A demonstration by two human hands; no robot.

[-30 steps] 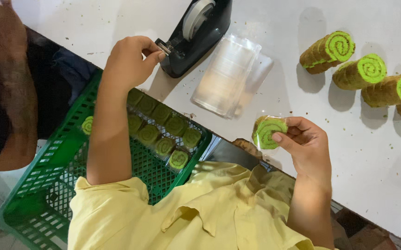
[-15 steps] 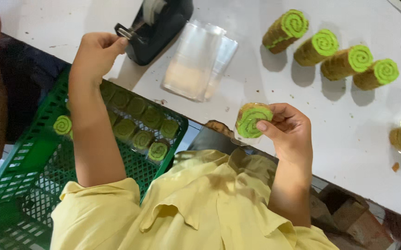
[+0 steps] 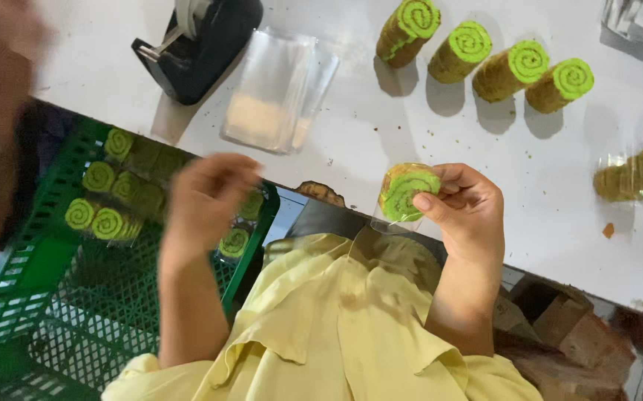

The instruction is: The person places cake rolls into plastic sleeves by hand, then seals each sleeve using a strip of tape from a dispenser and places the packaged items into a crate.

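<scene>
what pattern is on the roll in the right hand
A green spiral swirl on the roll in the right hand, head view.

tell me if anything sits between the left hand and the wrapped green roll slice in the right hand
Nothing visible does. The left hand, blurred, is over the green crate's near corner, and the gap across to the wrapped green roll slice, pinched in the right hand, shows only the white table's edge and the yellow shirt beneath.

A stack of clear plastic bags (image 3: 280, 93) lies on the white table (image 3: 381, 141); a bagged green roll (image 3: 637, 174) rests far right.
</scene>
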